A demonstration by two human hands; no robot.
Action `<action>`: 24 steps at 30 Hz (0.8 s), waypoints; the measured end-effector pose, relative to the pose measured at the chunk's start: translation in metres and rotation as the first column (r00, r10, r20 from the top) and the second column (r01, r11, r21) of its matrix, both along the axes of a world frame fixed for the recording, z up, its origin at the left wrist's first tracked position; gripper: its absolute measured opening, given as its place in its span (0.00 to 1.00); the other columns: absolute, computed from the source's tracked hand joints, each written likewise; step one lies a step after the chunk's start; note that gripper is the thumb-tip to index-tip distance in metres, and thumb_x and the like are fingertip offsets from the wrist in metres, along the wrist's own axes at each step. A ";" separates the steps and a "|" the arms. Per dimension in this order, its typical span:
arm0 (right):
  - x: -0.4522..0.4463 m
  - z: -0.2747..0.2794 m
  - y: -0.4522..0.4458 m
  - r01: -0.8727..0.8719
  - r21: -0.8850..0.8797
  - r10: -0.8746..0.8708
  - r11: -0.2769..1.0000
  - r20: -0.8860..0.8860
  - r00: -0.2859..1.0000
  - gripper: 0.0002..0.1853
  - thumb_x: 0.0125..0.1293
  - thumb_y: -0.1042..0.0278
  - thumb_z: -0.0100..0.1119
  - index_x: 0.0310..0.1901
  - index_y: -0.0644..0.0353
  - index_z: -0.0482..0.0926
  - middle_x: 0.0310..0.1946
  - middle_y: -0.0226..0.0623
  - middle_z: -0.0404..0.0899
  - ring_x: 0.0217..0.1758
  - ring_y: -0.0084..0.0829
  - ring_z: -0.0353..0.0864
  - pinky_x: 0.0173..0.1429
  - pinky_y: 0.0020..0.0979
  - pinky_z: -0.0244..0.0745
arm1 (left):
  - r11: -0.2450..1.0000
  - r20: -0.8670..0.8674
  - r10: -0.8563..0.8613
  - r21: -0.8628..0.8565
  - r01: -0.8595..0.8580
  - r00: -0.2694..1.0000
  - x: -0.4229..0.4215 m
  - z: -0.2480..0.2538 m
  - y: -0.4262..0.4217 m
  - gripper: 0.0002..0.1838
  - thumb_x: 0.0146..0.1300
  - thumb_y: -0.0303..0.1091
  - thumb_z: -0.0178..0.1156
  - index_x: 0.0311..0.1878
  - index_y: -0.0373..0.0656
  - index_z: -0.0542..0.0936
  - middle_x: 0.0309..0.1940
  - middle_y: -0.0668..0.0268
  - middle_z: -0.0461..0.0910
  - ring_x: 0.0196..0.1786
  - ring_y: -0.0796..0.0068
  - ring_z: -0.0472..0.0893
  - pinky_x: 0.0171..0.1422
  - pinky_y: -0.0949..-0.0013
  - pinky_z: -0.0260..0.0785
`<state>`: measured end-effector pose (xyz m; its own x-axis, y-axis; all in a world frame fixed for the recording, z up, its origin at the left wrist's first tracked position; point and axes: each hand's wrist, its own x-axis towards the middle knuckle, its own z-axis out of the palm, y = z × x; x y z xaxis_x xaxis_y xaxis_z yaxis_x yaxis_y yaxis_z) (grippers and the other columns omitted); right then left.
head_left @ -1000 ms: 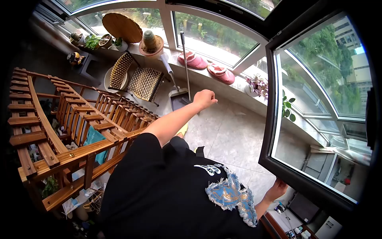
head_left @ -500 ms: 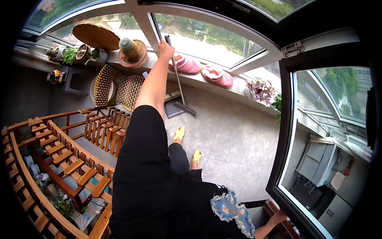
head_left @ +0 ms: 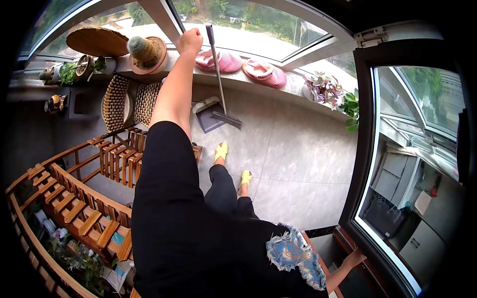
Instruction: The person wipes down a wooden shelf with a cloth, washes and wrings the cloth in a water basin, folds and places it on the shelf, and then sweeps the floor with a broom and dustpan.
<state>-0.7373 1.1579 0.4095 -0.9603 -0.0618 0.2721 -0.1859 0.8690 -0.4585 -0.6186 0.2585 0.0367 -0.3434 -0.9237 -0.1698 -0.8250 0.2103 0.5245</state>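
Note:
My left hand [head_left: 190,41] is stretched out at the window, closed in a fist; what it grips, if anything, is hidden. Just to its right, apart from it, rises the handle of a broom [head_left: 217,69]. The broom's bristles rest on the floor against a grey dustpan [head_left: 207,117]. Down at the lower right, my right hand [head_left: 354,259] is closed at the edge of the black window frame [head_left: 349,229], its fingers partly hidden.
Pink slippers [head_left: 266,72], a potted cactus [head_left: 143,49] and a purple-leaved plant [head_left: 324,90] stand along the sill. A woven chair [head_left: 115,104] and slatted wooden furniture [head_left: 74,208] occupy the left. My feet wear yellow slippers [head_left: 221,153].
The view has shifted. My left hand, which overlapped the broom handle before, is now left of it and apart. The broom still stands by the dustpan. My right hand stays at the frame.

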 end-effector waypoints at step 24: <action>0.078 -0.264 -0.343 0.594 -0.448 0.554 0.668 0.832 0.004 0.30 0.75 0.56 0.52 0.72 0.61 0.57 0.61 0.56 0.73 0.55 0.44 0.81 0.60 0.41 0.79 | 0.971 -0.556 -0.210 -0.212 0.106 0.804 -0.036 0.049 0.215 0.11 0.60 0.35 0.68 0.39 0.39 0.80 0.36 0.59 0.78 0.38 0.61 0.80 0.45 0.63 0.74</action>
